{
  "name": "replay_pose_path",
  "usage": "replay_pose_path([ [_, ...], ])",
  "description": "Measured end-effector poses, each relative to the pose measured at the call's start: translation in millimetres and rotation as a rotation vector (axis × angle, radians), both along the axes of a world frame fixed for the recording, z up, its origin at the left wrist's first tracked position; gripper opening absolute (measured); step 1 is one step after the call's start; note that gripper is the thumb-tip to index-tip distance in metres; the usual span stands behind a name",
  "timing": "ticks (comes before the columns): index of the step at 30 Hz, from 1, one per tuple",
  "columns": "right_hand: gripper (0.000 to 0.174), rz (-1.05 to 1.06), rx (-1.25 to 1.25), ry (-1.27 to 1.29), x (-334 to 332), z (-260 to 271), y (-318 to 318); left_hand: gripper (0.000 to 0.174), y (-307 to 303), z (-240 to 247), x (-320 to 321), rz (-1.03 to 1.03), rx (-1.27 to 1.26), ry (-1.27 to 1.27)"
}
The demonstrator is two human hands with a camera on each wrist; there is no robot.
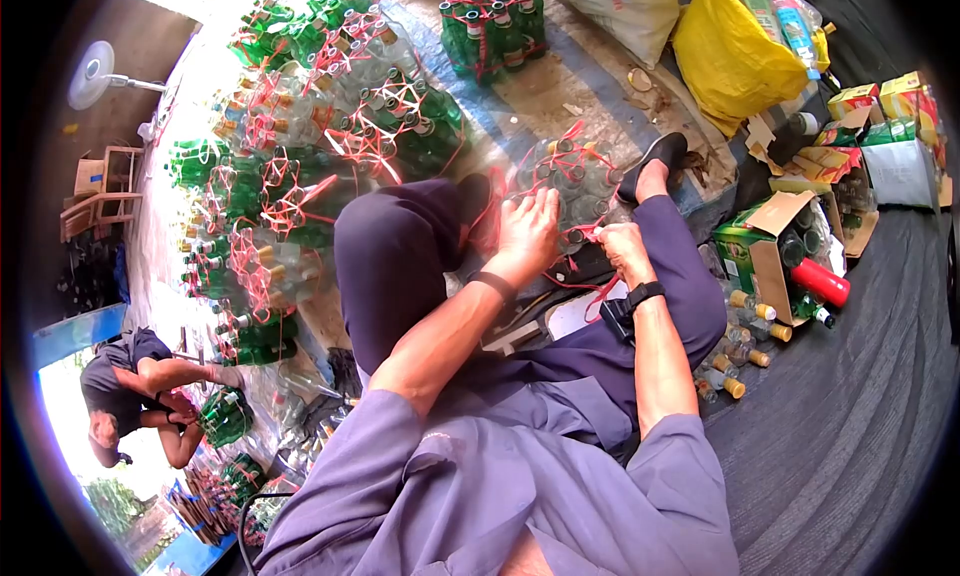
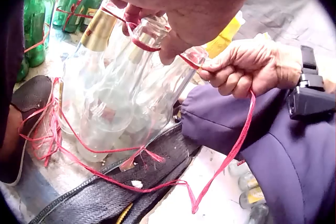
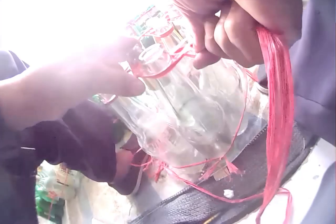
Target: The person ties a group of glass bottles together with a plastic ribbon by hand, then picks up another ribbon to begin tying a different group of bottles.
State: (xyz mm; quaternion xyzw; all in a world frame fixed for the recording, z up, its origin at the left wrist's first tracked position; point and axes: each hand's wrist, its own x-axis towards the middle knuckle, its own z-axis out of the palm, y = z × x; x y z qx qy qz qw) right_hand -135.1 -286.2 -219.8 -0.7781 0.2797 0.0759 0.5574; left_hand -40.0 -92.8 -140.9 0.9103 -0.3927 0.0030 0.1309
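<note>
A cluster of clear glass bottles stands between the person's feet, red plastic twine looped about the necks. The left hand is over the bottle tops; its thumb and a finger grip a bottle neck on either side, with twine round it. Beside it, the right hand holds the twine in curled fingers, a stretch running across to the neck. From this fist a flat length of twine hangs down and trails along the bundle's base. The left palm is hidden.
Tied bundles of green and clear bottles crowd the left, with another green bundle ahead. At right are a yellow bag, cartons and loose bottles. Another person bends over bottles at far left.
</note>
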Motion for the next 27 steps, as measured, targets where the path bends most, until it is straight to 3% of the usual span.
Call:
replay_pose_path([
  [1,0.019,-0.002,0.0,-0.002,4,17,3,0.065,0,2,1,0.005,-0.009,0.033],
  [3,0.016,-0.2,0.268,0.204,8,49,9,0.066,0,4,1,0.005,0.001,0.051],
  [5,0.013,-0.256,0.336,0.265,9,53,11,0.067,0,4,0,0.0,0.012,0.075],
  [16,0.016,-0.429,0.774,0.495,13,22,-6,0.07,-1,8,3,-0.005,0.067,0.143],
  [20,0.02,-0.469,0.846,0.468,15,28,-9,0.058,4,12,20,-0.047,-0.035,0.296],
  [27,0.013,-0.567,1.016,0.431,11,26,-14,0.033,2,11,24,-0.01,-0.145,0.297],
])
